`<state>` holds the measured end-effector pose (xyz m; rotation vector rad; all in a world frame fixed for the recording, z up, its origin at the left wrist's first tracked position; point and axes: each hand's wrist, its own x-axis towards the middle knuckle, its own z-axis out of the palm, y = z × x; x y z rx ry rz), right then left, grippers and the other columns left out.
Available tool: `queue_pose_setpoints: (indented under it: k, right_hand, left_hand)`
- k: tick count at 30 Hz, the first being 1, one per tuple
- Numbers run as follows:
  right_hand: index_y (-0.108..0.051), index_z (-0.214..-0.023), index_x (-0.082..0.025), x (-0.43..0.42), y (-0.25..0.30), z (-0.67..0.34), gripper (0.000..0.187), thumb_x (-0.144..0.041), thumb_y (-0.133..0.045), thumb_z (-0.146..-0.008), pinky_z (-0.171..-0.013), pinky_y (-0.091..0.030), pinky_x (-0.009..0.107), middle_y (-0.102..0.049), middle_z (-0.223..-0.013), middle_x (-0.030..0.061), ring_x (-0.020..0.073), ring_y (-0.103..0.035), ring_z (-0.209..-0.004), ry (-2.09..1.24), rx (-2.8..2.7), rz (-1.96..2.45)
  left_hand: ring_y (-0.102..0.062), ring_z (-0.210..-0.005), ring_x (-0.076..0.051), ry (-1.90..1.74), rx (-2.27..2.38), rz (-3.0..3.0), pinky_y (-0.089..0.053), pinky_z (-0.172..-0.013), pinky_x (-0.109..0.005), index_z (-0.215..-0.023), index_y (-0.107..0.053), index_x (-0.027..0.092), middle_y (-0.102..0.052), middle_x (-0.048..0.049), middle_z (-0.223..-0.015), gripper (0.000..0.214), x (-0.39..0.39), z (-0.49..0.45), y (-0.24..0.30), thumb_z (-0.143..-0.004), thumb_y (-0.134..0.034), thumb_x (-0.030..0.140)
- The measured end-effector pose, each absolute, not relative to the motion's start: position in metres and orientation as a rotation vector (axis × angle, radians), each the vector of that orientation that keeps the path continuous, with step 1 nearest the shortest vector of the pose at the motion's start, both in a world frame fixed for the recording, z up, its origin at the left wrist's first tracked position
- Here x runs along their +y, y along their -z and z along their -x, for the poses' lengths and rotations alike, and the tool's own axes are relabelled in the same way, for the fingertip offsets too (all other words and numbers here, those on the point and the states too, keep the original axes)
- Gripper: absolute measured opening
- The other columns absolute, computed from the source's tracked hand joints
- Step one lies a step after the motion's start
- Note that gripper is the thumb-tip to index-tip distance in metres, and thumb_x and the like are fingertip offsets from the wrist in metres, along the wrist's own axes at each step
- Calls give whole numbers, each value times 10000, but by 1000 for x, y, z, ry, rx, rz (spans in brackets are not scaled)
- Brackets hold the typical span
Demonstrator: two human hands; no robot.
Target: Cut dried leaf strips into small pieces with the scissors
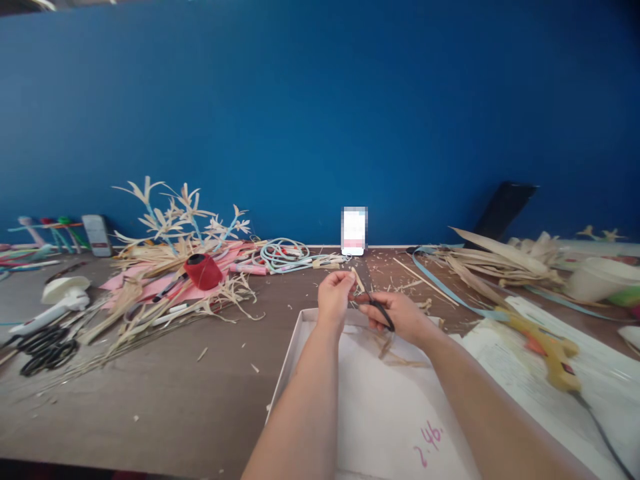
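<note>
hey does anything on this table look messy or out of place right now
Yes, mildly: pale scraps are strewn loose across the table beyond and left of the white tray, and the red spool sits tilted amid the jumbled pale strips at left. Nothing looks clearly damaged.

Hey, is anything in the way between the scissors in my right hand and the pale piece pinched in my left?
Nothing visible stands in the way. The black scissors in your right hand reach close to the pale piece pinched in your left hand; whether the blades touch it is too small to tell.
</note>
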<state>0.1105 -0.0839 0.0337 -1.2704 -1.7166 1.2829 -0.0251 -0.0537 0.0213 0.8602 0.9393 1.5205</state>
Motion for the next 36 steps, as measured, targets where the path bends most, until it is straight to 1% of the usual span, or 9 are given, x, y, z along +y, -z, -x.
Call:
queue_pose_setpoints:
  k: [14, 19, 23, 26, 31, 33, 36]
  right_hand:
    - [-634, -1027, -169, -85, -34, -110, 430, -462, -598, -716, -489, -394, 235, -558, -523, -23, 118, -494, -481, -1288, -1721, 1272]
    - [-642, -985, -171, -84, -35, -107, 419, -455, -639, -677, -485, -391, 240, -579, -525, -19, 119, -494, -468, -1257, -1668, 1295]
    - [-626, -958, -160, -83, -38, -107, 391, -423, -654, -671, -524, -409, 248, -619, -578, 7, 117, -512, -500, -1239, -1538, 1303]
    - [-599, -995, -167, -81, -37, -110, 403, -399, -657, -670, -548, -415, 252, -648, -672, 34, 132, -550, -578, -1230, -1373, 1252]
    - [-561, -1073, -201, -76, -31, -114, 464, -338, -674, -644, -487, -345, 219, -635, -814, 40, 156, -560, -704, -1235, -1259, 1106]
    - [-556, -1076, -201, -75, -29, -114, 468, -323, -672, -639, -471, -320, 215, -617, -840, 44, 154, -548, -703, -1243, -1247, 1078]
    - [-566, -1058, -211, -76, -29, -114, 452, -307, -673, -629, -455, -288, 211, -587, -838, 30, 129, -509, -649, -1231, -1251, 1083]
  left_hand:
    - [-433, -498, -56, -1527, 941, -866, -330, -464, -174, -692, -587, 131, -521, 17, -576, 221, -54, 25, -22, -617, -650, 330]
    - [-444, -494, -60, -1522, 958, -886, -345, -470, -181, -698, -593, 139, -532, 17, -581, 232, -55, 25, -23, -617, -652, 348]
    - [-471, -517, -68, -1516, 1002, -929, -355, -477, -179, -711, -604, 137, -564, 2, -606, 239, -56, 25, -26, -625, -648, 355]
    - [-479, -528, -70, -1508, 1011, -940, -358, -478, -176, -734, -609, 138, -579, -4, -625, 240, -57, 26, -26, -629, -646, 350]
    - [-472, -523, -69, -1479, 1017, -976, -355, -469, -173, -751, -611, 139, -555, 8, -606, 232, -56, 25, -25, -624, -653, 329]
    - [-476, -530, -73, -1474, 1002, -1009, -363, -475, -177, -754, -613, 140, -559, 4, -614, 230, -56, 24, -24, -627, -649, 328]
    - [-471, -529, -72, -1461, 992, -1044, -362, -475, -179, -754, -612, 143, -560, 5, -618, 225, -57, 23, -24, -629, -648, 327]
